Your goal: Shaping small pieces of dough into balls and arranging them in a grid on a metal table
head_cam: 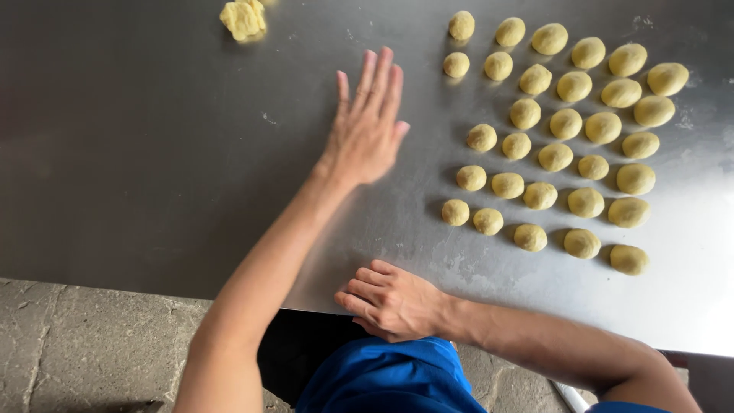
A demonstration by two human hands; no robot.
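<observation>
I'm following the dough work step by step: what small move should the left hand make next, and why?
Probably reach on to the dough lump at the far edge: the left hand is flat, open and empty, while the rolled balls fill rows on the right.

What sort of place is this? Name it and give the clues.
Probably a bakery or kitchen prep area: a steel worktable, rows of small yellow dough balls, a leftover dough lump, and the left hand flat on the surface.

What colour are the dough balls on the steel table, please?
Pale yellow dough balls, head view.
</observation>
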